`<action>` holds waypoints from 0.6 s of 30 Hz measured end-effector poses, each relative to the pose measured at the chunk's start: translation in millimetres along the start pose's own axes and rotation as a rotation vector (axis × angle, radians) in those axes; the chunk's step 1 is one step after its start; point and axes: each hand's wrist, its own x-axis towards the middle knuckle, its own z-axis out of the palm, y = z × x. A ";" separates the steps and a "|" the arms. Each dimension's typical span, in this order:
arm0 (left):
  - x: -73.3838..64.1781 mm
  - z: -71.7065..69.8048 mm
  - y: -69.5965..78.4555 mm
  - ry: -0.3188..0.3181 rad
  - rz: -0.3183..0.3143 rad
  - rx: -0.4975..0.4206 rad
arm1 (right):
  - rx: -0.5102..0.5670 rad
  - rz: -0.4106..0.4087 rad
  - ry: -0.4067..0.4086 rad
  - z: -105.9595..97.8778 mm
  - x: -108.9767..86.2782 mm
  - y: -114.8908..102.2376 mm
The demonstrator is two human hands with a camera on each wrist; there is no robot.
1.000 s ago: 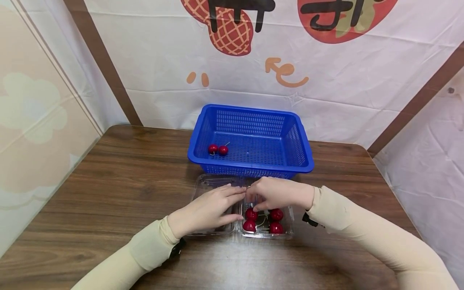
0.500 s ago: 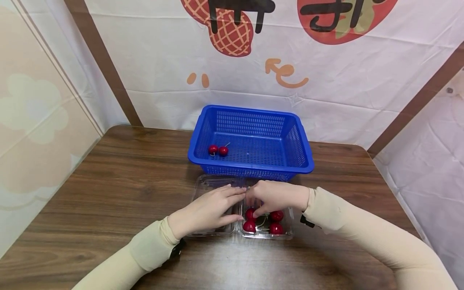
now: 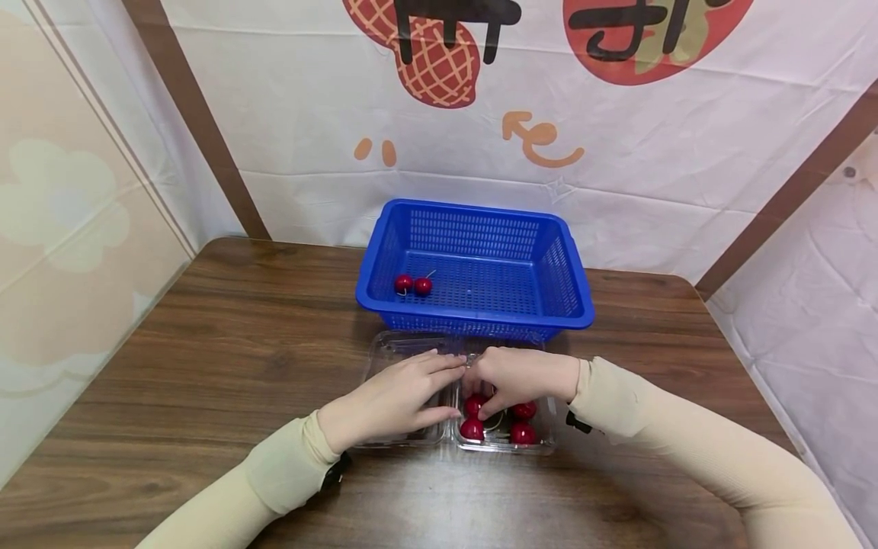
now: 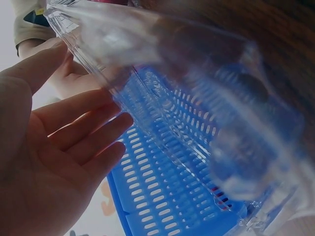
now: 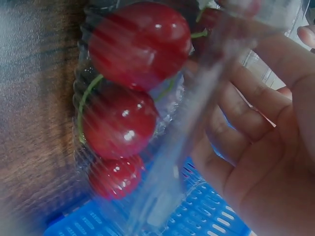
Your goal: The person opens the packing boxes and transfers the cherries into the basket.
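Currently we see four cherries inside clear box on desk; two more in blue basket behind. Left hand: fingers extended over lid. Right hand: fingers bent into box beside far-left cherry; pinch, we cannot tell. Judged handling: fruit light, smooth, slippery, bruisable. We grip opposite sides gently. Box likely flexible; we steady rim.

Min. 6 cherries; 1 bskt; 1 clr box; 1 tbl
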 end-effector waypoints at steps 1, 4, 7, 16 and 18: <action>0.0 0.1 -0.1 0.000 0.000 0.001 | 0.002 -0.001 -0.002 0.3 0.4 0.3; 0.1 0.2 -0.1 -0.004 -0.002 0.002 | 0.011 -0.003 -0.001 0.5 1.3 0.7; 0.1 0.4 -0.1 -0.006 -0.006 0.002 | 0.011 -0.004 0.002 0.3 1.7 0.1; 0.3 1.4 0.1 0.004 -0.002 0.002 | -0.023 -0.011 0.029 2.5 1.9 0.2; 0.6 1.4 0.3 0.003 -0.003 0.002 | -0.021 -0.003 0.027 3.1 2.2 0.3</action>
